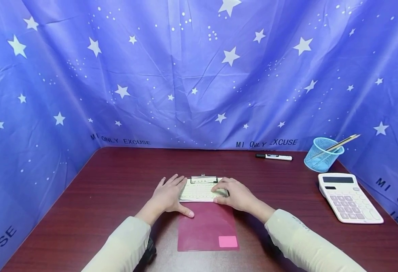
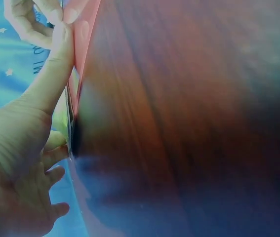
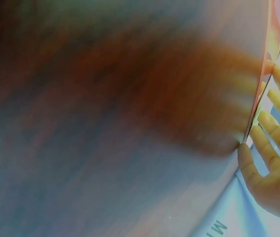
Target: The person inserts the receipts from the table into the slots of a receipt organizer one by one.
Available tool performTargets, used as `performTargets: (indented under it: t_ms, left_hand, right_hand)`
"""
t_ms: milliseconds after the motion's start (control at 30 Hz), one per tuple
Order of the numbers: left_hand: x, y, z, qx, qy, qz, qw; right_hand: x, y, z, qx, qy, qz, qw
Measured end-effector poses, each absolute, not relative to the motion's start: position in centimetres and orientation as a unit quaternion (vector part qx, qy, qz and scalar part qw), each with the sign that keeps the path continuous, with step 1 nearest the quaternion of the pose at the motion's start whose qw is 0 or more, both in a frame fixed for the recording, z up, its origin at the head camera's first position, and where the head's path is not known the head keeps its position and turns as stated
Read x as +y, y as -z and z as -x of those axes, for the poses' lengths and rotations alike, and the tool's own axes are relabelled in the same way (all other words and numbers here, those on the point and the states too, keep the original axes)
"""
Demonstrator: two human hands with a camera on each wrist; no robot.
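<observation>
A clip board with a metal clip (image 1: 203,180) at its far edge carries pale printed forms (image 1: 199,193). Toward me extends a translucent red plastic sheet (image 1: 202,223), with a pink label (image 1: 227,241) near its right corner. My left hand (image 1: 167,194) lies along the left edge of the forms, fingers spread and straight, its thumb reaching over the red sheet. On the right part of the forms rests my right hand (image 1: 236,193), fingers slightly bent and thumb by the near edge. In the right wrist view, the right hand's fingers (image 3: 270,140) look extended against the paper's edge.
Behind and to the right lies a black-and-white marker (image 1: 273,156). A blue mesh pen cup (image 1: 319,156) with pencils (image 1: 345,142) stands in the right back corner, near a white calculator (image 1: 350,198). Blue star-patterned cloth (image 1: 185,75) surrounds the dark red table (image 1: 117,181).
</observation>
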State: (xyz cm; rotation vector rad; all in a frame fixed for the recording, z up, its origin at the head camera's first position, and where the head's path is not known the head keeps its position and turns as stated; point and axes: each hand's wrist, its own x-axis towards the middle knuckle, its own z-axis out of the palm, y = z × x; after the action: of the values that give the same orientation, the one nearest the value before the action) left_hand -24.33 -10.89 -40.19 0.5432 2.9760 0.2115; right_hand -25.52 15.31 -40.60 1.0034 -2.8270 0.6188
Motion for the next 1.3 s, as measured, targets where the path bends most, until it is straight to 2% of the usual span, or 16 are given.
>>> performTargets:
  t_ms: [367,733,1000,1300]
  left_hand:
    - [-9.3,40.2,26.0,0.983,-0.051,-0.164,0.065]
    - [-7.3,40.2,27.6,0.981,-0.045,-0.172,0.083]
    - [-6.4,40.3,27.8,0.979,-0.048,-0.18,0.086]
    - [-6.1,40.2,27.8,0.978,-0.056,-0.183,0.08]
  right_hand:
    - [16.5,39.9,25.5,-0.933,-0.184,-0.308,-0.028]
    - [18.4,39.8,25.6,-0.937,-0.187,-0.295,-0.018]
    - [19.5,40.0,25.9,-0.94,-0.188,-0.283,-0.038]
    - [19.6,39.9,25.9,-0.938,-0.187,-0.289,-0.034]
